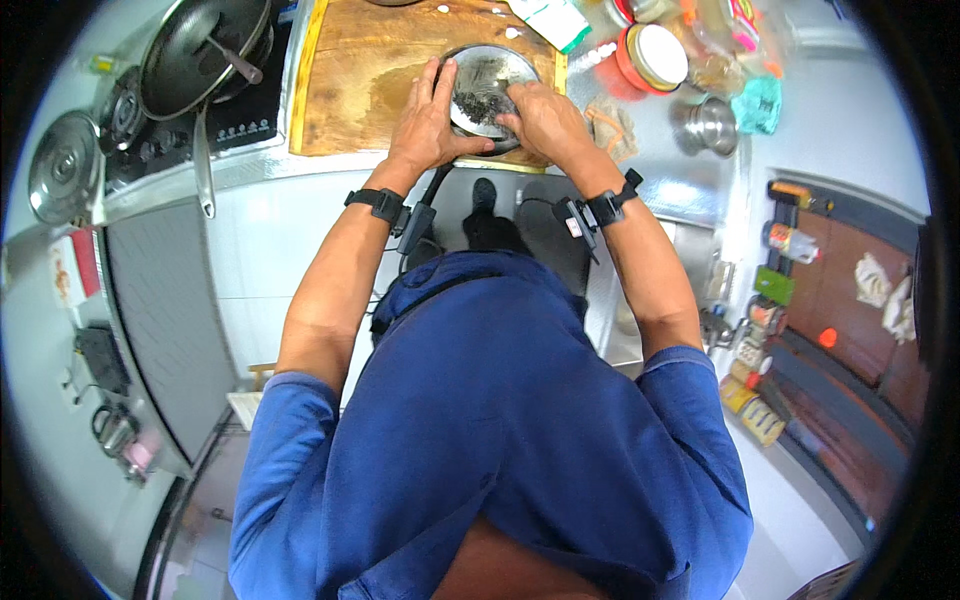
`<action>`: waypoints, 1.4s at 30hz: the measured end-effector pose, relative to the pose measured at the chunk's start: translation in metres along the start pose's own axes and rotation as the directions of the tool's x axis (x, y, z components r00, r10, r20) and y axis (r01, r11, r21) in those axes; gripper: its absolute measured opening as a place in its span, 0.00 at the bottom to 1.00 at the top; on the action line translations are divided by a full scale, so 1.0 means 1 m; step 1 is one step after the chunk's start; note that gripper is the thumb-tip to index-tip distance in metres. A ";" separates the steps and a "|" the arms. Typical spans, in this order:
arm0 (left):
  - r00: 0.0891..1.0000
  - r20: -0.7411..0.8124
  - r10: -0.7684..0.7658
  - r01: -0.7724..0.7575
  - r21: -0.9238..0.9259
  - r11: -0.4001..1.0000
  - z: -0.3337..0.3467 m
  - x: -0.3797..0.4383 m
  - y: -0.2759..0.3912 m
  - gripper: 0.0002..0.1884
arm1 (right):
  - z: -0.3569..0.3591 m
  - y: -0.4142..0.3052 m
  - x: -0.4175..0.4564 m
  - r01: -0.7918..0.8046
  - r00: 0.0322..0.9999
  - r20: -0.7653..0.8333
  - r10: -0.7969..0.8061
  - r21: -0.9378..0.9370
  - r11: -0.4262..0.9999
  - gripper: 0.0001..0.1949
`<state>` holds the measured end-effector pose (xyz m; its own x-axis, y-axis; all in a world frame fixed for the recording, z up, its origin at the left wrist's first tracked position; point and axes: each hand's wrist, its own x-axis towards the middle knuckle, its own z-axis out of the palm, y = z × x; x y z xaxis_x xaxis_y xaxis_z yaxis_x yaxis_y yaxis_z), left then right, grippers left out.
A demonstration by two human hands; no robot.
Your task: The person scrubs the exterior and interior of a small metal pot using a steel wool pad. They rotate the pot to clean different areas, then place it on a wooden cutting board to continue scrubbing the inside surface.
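Note:
A round, shallow metal dish or lid [487, 67] with dark specks or residue on its pale surface lies near the front edge of a wooden board [345, 82]. My left hand [429, 120] rests at the dish's left rim, fingers spread along it and the thumb at its lower edge. On the right side, my right hand [544, 120] reaches over the rim, its fingertips down on the surface by the dark specks; whether something small is pinched there is hidden. Black straps with small devices circle both wrists. A dark handle-like piece points down from the dish's lower left.
A wok [176, 82] with a ladle sits on the cooktop at left, its handle over the counter edge. A lid [66, 166] lies farther left. Jars [658, 58], a cloth [611, 129] and a steel pot [711, 126] stand right of the board.

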<state>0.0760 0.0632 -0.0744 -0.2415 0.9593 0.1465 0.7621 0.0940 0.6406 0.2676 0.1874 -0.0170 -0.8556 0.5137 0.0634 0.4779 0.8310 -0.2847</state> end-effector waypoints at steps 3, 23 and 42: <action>0.997 -0.077 0.003 -0.008 -0.057 0.998 0.008 -0.005 -0.006 0.72 | -0.011 0.000 0.004 0.048 0.990 0.138 -0.039 -0.061 0.997 0.17; 0.984 -0.121 -0.131 0.123 -0.073 0.990 0.025 -0.016 0.005 0.67 | -0.003 0.002 0.027 0.172 0.968 0.187 -0.167 -0.009 0.985 0.13; 0.982 -0.149 -0.115 0.113 -0.023 0.993 0.029 -0.011 0.000 0.72 | 0.008 -0.008 0.043 0.076 0.990 0.123 -0.066 -0.078 0.994 0.14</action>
<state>0.0965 0.0606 -0.0977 -0.4144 0.8916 0.1825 0.7159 0.1955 0.6703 0.2254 0.2008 -0.0200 -0.9034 0.4274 -0.0355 0.4252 0.8819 -0.2037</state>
